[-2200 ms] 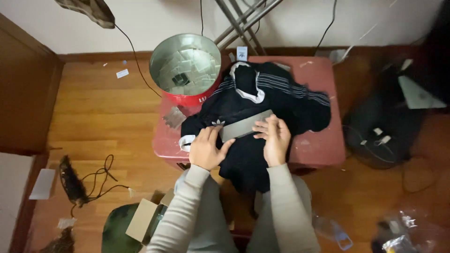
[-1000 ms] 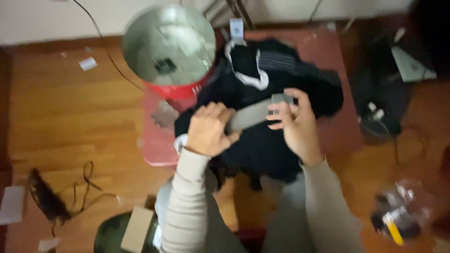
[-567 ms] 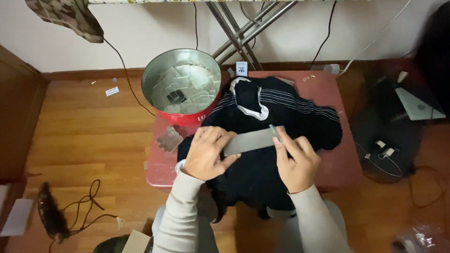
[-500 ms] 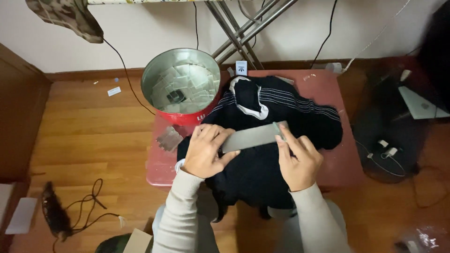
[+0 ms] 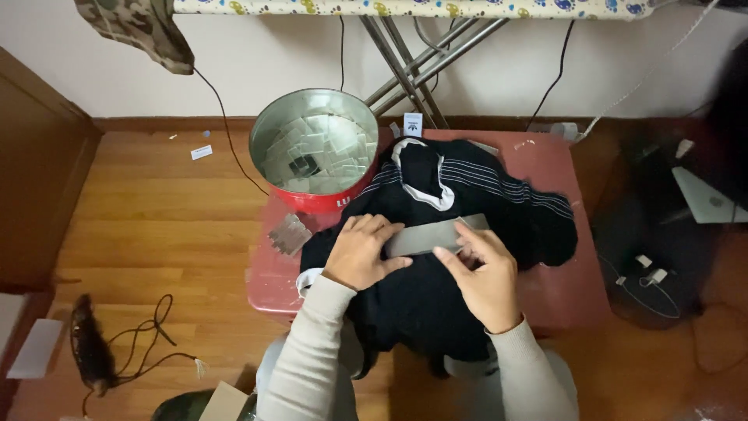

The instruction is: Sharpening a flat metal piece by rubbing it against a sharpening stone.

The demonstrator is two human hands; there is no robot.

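Wooden plank flooring (image 5: 148, 226) runs under a low red table (image 5: 561, 273) set near a pale wall; on the table lies a black garment with thin white stripes and a white collar (image 5: 467, 187), draping over the near edge. Across the garment's middle sits a flat grey rectangular strip (image 5: 427, 236); the left hand (image 5: 362, 251) lies spread on its left end, fingers flat, pressing rather than gripping; the right hand (image 5: 485, 274) meets its right end, thumb and fingertips pinching the strip's edge. Just left of the garment, touching it, stands a round red tin with a shiny metal inside (image 5: 315, 152), holding pale square pieces; a small grey ridged pad (image 5: 290, 233) lies on the table's left edge, near the left hand. Beyond the table cross the metal legs of an ironing board with a patterned cover (image 5: 421, 47); a camouflage cloth (image 5: 140, 31) hangs far left. A black cable (image 5: 148, 335) coils on the floor near left; dark bags (image 5: 670, 226) crowd the right.
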